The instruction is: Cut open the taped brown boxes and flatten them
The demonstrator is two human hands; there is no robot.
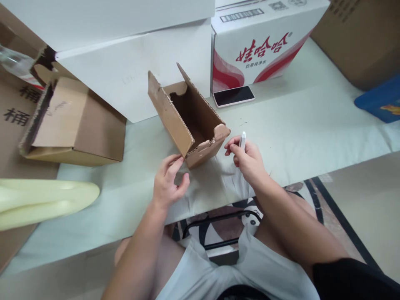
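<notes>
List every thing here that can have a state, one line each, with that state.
Small box: open, flaps up, tilted.
Left hand: open, empty, beside the small box.
Right hand: shut on the white tool.
White tool: held, tip up.
Phone: lying flat, screen dark.
Brown box: lying flat, flap open.

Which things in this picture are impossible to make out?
Head view only:
small white object, mostly covered by the right hand; its kind is unclear.
Bottom of the cardboard box, dark behind its own walls.
blue item, cut off by the right edge.
pale yellow item, cut off by the left edge.
Small print on the red and white carton, too small.
</notes>
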